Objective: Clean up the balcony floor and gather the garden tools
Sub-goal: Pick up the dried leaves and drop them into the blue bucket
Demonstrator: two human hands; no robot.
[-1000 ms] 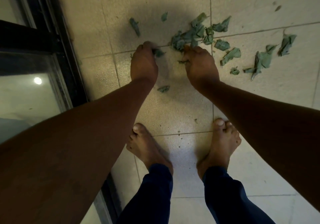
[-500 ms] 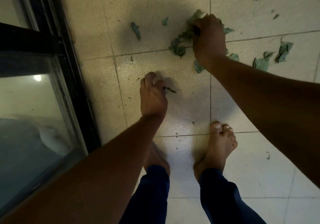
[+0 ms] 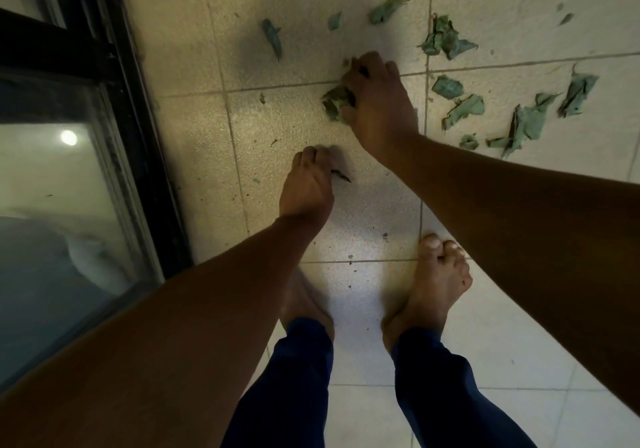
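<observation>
Torn green leaves (image 3: pixel 526 122) lie scattered over the pale tiled balcony floor (image 3: pixel 194 49), mostly at the upper right. My right hand (image 3: pixel 379 101) presses down on the floor and is closed over a bunch of leaves (image 3: pixel 337 99) that sticks out at its left side. My left hand (image 3: pixel 306 184) is lower, fingers curled, pinching a small dark leaf scrap (image 3: pixel 341 176) that pokes out to the right. A single leaf (image 3: pixel 273 37) lies apart at the upper middle. No garden tool is in view.
A black-framed glass door (image 3: pixel 138 129) runs down the left side. My bare feet (image 3: pixel 440 281) stand on the tiles below the hands, in dark blue trousers (image 3: pixel 436 395). Small crumbs of leaf dot the floor near the feet.
My right hand has dragged its bunch of leaves down and left, closer to me. My left hand has stayed put, still pinching the scrap. The orange object at the top has left the view.
</observation>
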